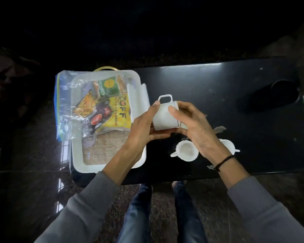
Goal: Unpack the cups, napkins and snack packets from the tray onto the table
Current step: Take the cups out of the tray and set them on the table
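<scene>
Above the counter (218, 81), both hands, left (144, 127) and right (193, 125), clasp a cup (165, 118); it looks stiff, smooth, breakable, best held around its body.

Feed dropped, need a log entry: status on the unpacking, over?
Left hand, right hand grip white cup, tipped sideways. Two cups on table, beneath right hand. Snack packets, napkins in tray.

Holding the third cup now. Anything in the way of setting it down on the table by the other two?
Nothing visible does. The held cup, in the left hand and right hand, hangs over the table beside the tray. One set-down cup and a second cup sit nearer you, partly under the right hand; bare table lies beyond them.
</scene>
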